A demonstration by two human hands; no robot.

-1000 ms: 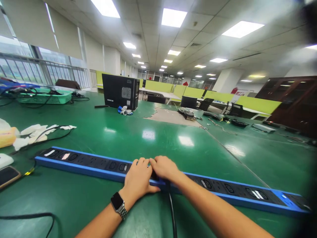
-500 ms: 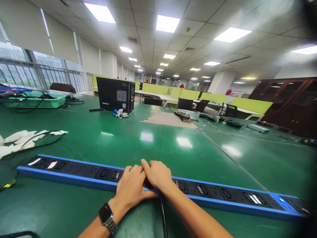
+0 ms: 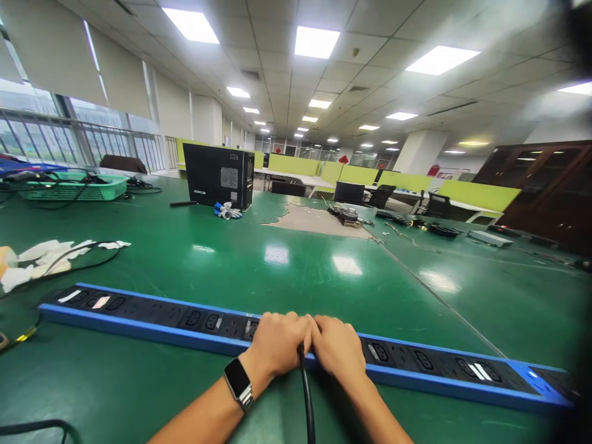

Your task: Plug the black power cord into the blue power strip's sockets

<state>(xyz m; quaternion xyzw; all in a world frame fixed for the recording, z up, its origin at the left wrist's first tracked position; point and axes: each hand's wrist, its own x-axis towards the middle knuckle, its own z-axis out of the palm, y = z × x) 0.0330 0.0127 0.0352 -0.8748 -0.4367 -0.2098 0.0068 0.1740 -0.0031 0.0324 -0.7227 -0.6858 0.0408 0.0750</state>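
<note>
A long power strip (image 3: 157,317) with a blue frame and black sockets lies across the green table in front of me. My left hand (image 3: 280,338), with a watch on the wrist, is closed over the strip's middle, around the end of a black power cable (image 3: 307,401). Whatever is at that cable's end is hidden by the fingers. Pressed against it, my right hand (image 3: 340,346) has its fingers curled over the same part of the strip. What lies under those fingers does not show. From between the hands, the cable runs down toward me.
White gloves (image 3: 60,254) and a thin cable lie at left. Behind them stands a green basket (image 3: 78,188) of cables. A black computer case (image 3: 217,176) with blue-white gloves (image 3: 227,211) beside it is farther back. Parts (image 3: 346,214) lie on a bare brown patch.
Both hands have shifted right along the strip. My right hand has come off the top of the left and now sits beside it. The cable now shows between them.
</note>
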